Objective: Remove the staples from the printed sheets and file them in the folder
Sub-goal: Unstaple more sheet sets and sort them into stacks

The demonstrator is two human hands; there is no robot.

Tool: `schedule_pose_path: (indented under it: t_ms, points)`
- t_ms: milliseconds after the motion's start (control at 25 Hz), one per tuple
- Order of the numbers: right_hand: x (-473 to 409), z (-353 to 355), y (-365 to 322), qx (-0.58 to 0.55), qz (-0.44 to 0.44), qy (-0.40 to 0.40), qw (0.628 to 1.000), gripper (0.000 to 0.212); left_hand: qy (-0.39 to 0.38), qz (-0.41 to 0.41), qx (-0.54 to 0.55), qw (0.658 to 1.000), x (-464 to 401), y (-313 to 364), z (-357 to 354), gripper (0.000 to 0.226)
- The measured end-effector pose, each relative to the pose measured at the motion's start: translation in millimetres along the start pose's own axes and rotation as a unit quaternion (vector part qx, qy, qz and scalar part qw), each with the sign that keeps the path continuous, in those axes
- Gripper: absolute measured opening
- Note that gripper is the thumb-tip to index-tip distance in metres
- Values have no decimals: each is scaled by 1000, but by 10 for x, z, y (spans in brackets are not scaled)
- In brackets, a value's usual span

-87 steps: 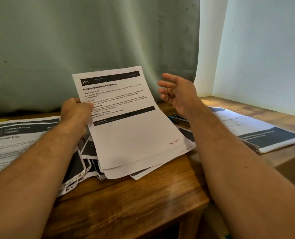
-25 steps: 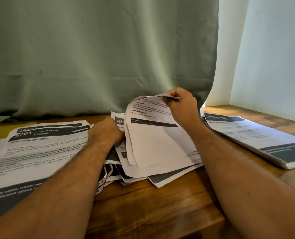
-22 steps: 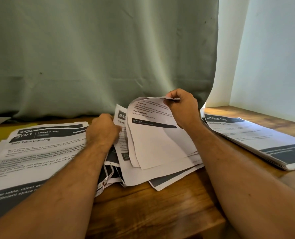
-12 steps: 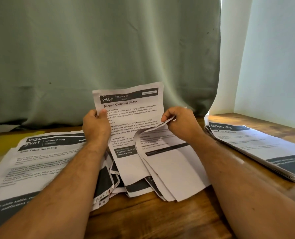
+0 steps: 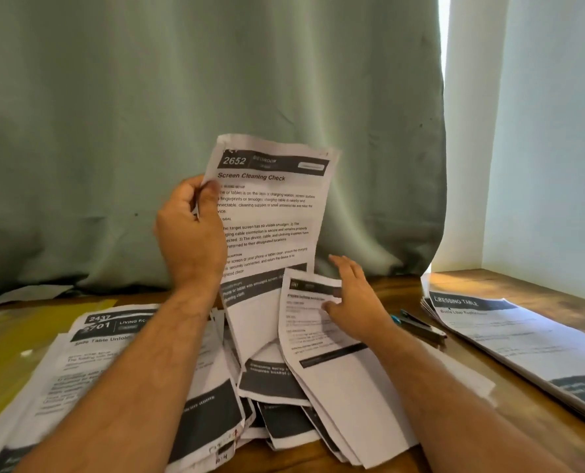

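Now the left hand pinched the sheet upright for inspection; the right hand, fingers spread, steadied the pile.

Stapler(?) btwn sheet piles

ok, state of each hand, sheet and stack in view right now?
Left hand: grips the white "Screen Cleaning Check" printed sheet, lifted upright.
Right hand: open, fingers on the white "Prepare bedtime" sheet, which lies on the loose paper pile.
"Dressing Table" stack: flat on the wooden table.
Yellow folder: flat, partly covered.
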State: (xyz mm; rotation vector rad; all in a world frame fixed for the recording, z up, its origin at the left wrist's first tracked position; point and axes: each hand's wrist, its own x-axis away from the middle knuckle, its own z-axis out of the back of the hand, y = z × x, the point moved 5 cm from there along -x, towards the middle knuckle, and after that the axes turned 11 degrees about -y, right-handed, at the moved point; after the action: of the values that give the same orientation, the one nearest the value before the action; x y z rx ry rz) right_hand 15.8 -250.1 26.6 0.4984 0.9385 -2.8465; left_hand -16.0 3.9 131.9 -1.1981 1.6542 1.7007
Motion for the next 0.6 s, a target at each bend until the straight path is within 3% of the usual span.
schedule_pose_path:
  t_ms: [120, 320, 480, 600]
  points:
    - [-3, 27, -86, -62, 23, 29, 997, 87, 18, -18, -1, 1000, -300, 194, 153, 16]
    - [102, 64, -320, -166, 82, 82, 979, 47, 48, 13, 17, 999, -651, 257, 392, 12]
    - [129, -2, -404, -278, 97, 46, 955, 28, 57, 51, 53, 996, -719, 211, 501, 13]
    - [137, -19, -428, -316, 103, 11, 943, 38, 50, 70, 57, 995, -676, 165, 512, 16]
